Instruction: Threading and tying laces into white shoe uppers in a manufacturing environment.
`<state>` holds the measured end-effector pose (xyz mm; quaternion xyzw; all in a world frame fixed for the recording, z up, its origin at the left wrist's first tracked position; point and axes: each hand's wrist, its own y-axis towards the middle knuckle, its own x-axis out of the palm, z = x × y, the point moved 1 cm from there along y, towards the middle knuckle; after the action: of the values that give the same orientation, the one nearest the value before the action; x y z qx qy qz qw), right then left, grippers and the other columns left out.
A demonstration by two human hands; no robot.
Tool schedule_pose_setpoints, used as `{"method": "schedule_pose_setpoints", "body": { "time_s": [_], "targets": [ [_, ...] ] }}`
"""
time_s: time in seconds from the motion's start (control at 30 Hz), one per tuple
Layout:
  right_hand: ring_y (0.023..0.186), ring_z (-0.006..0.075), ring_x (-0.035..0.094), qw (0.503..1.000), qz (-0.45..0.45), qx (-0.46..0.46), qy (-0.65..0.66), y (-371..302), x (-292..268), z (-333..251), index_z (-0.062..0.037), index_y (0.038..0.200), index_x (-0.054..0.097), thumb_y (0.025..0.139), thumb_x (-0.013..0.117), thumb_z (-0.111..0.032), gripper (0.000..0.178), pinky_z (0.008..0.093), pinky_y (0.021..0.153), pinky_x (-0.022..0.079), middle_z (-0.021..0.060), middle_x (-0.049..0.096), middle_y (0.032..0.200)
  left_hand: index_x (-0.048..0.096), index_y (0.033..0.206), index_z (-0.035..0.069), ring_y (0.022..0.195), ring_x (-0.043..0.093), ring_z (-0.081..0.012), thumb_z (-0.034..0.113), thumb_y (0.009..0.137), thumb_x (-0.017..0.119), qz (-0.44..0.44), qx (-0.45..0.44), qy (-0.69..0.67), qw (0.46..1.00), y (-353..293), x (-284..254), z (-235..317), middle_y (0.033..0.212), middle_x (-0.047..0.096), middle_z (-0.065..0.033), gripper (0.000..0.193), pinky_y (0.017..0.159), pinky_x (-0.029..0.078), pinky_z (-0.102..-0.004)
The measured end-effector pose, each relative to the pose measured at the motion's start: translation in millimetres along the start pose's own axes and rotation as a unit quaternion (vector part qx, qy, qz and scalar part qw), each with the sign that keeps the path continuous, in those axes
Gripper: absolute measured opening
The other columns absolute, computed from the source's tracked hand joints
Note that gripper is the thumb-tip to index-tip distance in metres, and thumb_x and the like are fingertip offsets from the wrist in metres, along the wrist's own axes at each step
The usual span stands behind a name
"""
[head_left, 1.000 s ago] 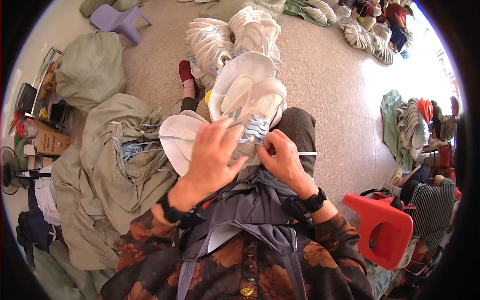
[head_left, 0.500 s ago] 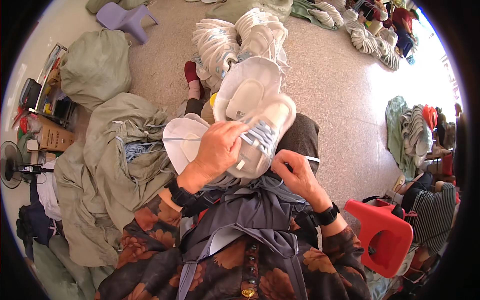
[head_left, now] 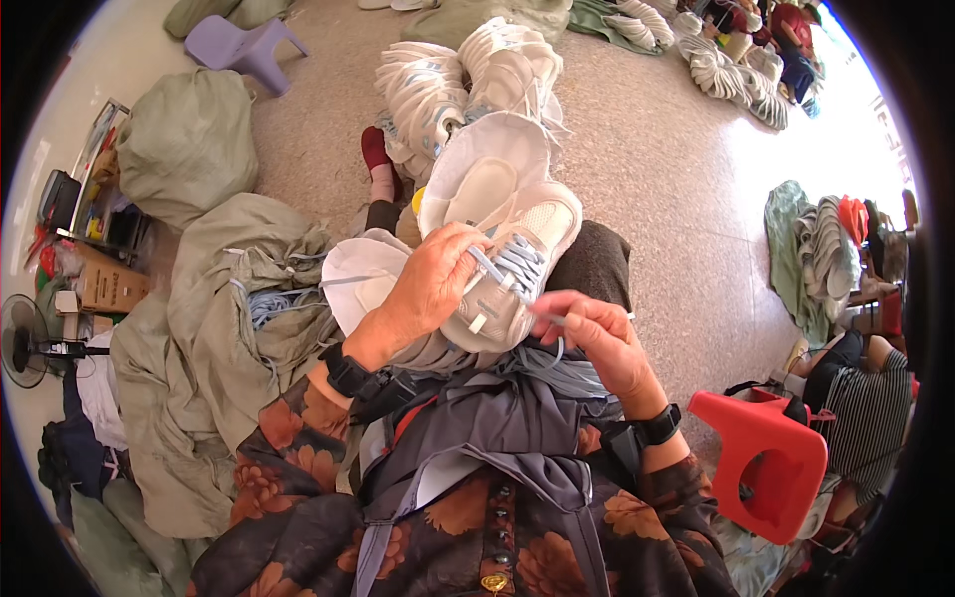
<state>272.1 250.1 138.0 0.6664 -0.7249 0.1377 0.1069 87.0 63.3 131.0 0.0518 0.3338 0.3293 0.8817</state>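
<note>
A white and beige shoe upper (head_left: pixel 550 214) lies across my lap, its toe pointing away. Light blue shoelace (head_left: pixel 521 261) runs in rows through its eyelets. My left hand (head_left: pixel 426 284) is closed over the upper's left side, pinching a flat stretch of that lace between thumb and fingertips. Just right of the heel end, my right hand (head_left: pixel 602 343) pinches the lace's other end, its forefinger blurred by motion. Beneath and behind are more white shoe uppers (head_left: pixel 363 261), and a bundle of loose blue laces (head_left: pixel 557 373) lies over my lap.
Stacked white uppers (head_left: pixel 423 90) stand on the floor ahead. A grey-green cloth (head_left: pixel 214 348) with blue laces (head_left: pixel 267 303) spreads at my left, near a fan (head_left: pixel 22 340) and a purple stool (head_left: pixel 239 48). On the right are a red stool (head_left: pixel 761 463) and a person in stripes (head_left: pixel 867 428).
My right hand has gone from curled beside the upper to pinching a lace end near its heel. The left hand keeps its pinch, and the lace beside it now stands out from the upper.
</note>
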Motion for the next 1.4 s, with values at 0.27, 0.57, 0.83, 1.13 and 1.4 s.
{"method": "schedule_pose_setpoints", "body": {
  "time_s": [0.27,0.57,0.83,1.13,1.4],
  "targets": [
    [0.078,0.01,0.057,0.992,0.057,0.084,-0.074,-5.0,-7.2,20.6,-0.001,0.083,0.063,0.106,0.053,-0.021,0.032,0.0264,0.076,0.048,0.0023,0.064,0.081,0.066,0.118,-0.005,0.099,0.065,-0.016,0.019,0.109,0.044,0.016,-0.146,-0.185,0.972,-3.9,12.5,-37.9,0.108,0.068,-0.0089,0.034,0.091,0.051,-0.0282],
    [0.088,0.0105,0.059,0.994,0.05,0.079,-0.065,-22.3,-22.2,-7.0,-0.004,0.078,0.062,0.103,0.056,-0.022,0.031,0.0303,0.087,0.048,0.0027,0.067,0.088,0.065,0.12,-0.004,0.107,0.065,-0.0212,0.002,0.097,0.053,0.005,-0.09,-0.034,0.995,-2.9,6.8,-32.2,0.119,0.066,-0.0118,0.027,0.097,0.049,-0.0316],
    [0.088,0.0193,0.056,0.929,0.128,-0.147,0.314,-85.6,-102.2,-14.6,-0.0093,0.082,0.053,0.105,0.051,-0.024,0.028,0.0454,0.104,0.04,0.0025,0.053,0.083,0.064,0.117,-0.001,0.103,0.063,-0.0306,0.0,0.087,0.062,0.068,-0.057,0.038,0.995,-24.2,-16.8,37.8,0.106,0.065,-0.0145,0.03,0.091,0.049,-0.0412],
    [0.081,0.0166,0.051,0.858,0.268,-0.218,0.38,-190.3,-220.7,-28.4,-0.0046,0.094,0.054,0.108,0.052,-0.024,0.024,0.0355,0.084,0.047,0.0052,0.053,0.092,0.064,0.116,0.002,0.094,0.062,-0.0317,0.018,0.084,0.075,-0.096,0.024,0.267,0.959,-38.6,38.8,76.4,0.102,0.066,-0.0134,0.038,0.085,0.046,-0.0422],
    [0.078,0.0152,0.05,0.872,0.344,-0.228,0.264,-291.0,-309.1,-30.7,0.001,0.109,0.055,0.106,0.054,-0.015,0.016,0.0266,0.074,0.047,0.0069,0.057,0.096,0.061,0.113,-0.001,0.077,0.069,-0.0288,0.017,0.092,0.073,-0.072,-0.129,0.004,0.989,-40.6,56.1,47.5,0.092,0.069,-0.0161,0.03,0.07,0.056,-0.0382]
  ]
}}
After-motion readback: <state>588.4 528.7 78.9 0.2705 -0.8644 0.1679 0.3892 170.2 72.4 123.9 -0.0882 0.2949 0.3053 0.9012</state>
